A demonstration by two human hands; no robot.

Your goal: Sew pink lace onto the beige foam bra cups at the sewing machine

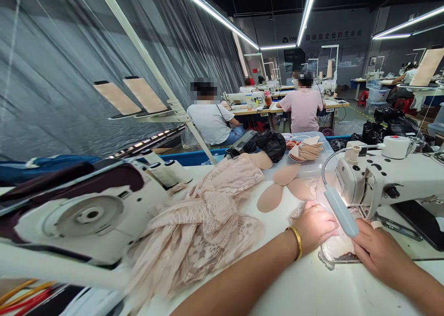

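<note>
Beside the sewing machine's needle area, my left hand [314, 223] presses down on a pale beige lace piece [338, 247], its fingers bent and close together. My right hand [378, 251] grips the same piece from the other side, its fingertips partly hidden by the grey lamp head [342, 212]. Under the bright lamp, the white sewing machine [354, 175] hides its needle and foot from me. To the left, a heap of beige lace fabric [211, 223] lies on the table. Several teardrop-shaped beige pads [270, 197] lie behind my left hand.
A clear plastic bin [321, 161] with stacked pads stands behind the table, near a black bag [272, 145]. Thread cones [147, 94] sit on a stand at left. Metal scissors [398, 226] and a black phone [421, 223] are at right. Co-workers [305, 106] sit farther off.
</note>
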